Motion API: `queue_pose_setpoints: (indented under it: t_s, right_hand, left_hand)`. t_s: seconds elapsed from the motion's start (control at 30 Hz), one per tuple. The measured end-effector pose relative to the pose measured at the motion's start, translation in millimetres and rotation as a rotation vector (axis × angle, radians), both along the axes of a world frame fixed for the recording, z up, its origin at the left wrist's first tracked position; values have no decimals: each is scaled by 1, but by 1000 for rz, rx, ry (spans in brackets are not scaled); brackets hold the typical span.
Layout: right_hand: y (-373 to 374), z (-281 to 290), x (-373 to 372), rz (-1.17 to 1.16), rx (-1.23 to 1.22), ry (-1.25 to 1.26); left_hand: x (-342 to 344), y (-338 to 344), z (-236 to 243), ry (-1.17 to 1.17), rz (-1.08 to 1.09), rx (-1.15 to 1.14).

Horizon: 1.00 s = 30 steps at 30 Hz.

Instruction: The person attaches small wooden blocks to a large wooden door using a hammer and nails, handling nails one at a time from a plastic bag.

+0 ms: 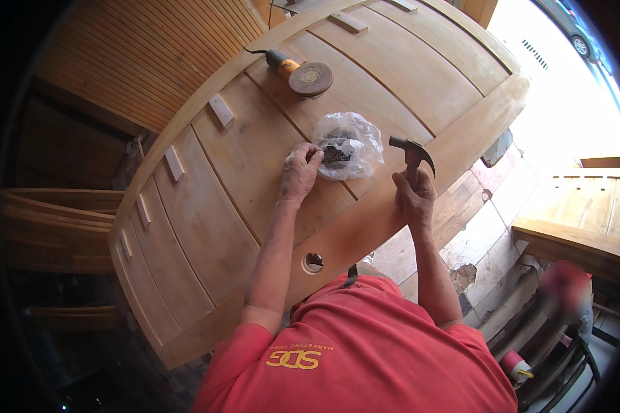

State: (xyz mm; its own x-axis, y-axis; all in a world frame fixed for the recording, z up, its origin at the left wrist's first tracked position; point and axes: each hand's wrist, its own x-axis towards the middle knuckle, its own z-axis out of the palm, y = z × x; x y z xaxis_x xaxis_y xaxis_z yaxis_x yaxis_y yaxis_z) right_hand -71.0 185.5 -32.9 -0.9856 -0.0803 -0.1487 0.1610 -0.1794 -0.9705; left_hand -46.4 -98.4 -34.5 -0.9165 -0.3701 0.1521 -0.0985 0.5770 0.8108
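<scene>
Door panel (255, 158): pale honey-tan wood, fine straight grain, darker seams between boards.
Plastic bag (355, 141): clear, whitish glare, dark brown-black contents.
Hammer (412, 153): dark grey-black head.
Grinder (297, 72): orange-yellow body, brown disc, black cord.
Shirt (372, 351): red, yellow lettering.
Floor tiles (492, 227): off-white, reddish patches.

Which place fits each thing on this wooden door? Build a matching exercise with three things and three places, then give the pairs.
Things:
1. hammer
2. plastic bag
3. sander

Places:
A. lying alone at the door's far end
B. under the left hand's fingertips
C. in the right hand's grip

Pairs: 1-C, 2-B, 3-A
</scene>
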Motion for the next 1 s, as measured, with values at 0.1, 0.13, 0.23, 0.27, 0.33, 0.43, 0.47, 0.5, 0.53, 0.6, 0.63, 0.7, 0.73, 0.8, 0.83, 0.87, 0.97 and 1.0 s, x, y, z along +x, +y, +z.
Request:
queue_pose_setpoints:
  t_s: [0.1, 0.13, 0.23, 0.27, 0.33, 0.43, 0.47, 0.5, 0.53, 0.6, 0.63, 0.7, 0.73, 0.8, 0.83, 0.87, 0.97, 1.0]
  right_hand:
    - [0, 1, 0, -9, 16, -7]
    - [0, 1, 0, -10, 17, -5]
    - [-1, 4, 1, -3, 23, -4]
    - [-2, 6, 2, 3, 25, -4]
    - [-1, 7, 2, -3, 28, -5]
    - [0, 6, 1, -6, 34, -2]
    - [0, 5, 1, -7, 36, 0]
    - [0, 6, 2, -4, 32, -6]
    - [-1, 7, 2, 0, 28, -13]
    - [-1, 7, 2, 1, 29, -19]
    - [-1, 6, 1, -1, 34, -19]
    - [0, 6, 1, -5, 38, -19]
    - [0, 5, 1, -8, 38, -20]
    - [-1, 5, 1, -10, 41, -18]
    - [-2, 6, 1, -8, 44, -15]
    - [-2, 6, 1, -6, 48, -11]
    - [-1, 2, 1, -14, 29, -12]
    - [-1, 2, 1, -16, 31, -14]
  left_hand:
    - [-1, 0, -1, -61, 17, 198]
    - [-1, -1, -2, -67, 17, 221]
    - [-3, -12, -17, -38, 36, 309]
    - [-1, -17, -25, -20, 46, 341]
    - [-4, -17, -26, -20, 22, 446]
    - [-4, -17, -24, -36, -24, 582]
    - [-4, -18, -23, -43, -42, 623]
    - [-3, -20, -23, -50, -51, 635]
    - [-2, -22, -24, -57, -59, 647]
    - [-1, -22, -21, -85, -59, 639]
    - [-1, -21, -17, -106, -51, 619]
    - [-1, -19, -13, -129, -24, 545]
    - [0, -18, -13, -131, -6, 491]
    - [2, -15, -13, -112, 37, 412]
    - [3, -13, -12, -90, 62, 387]
    - [5, -12, -10, -69, 87, 362]
    - [6, -8, -1, -93, 107, 319]
    - [6, -7, 2, -59, 117, 350]
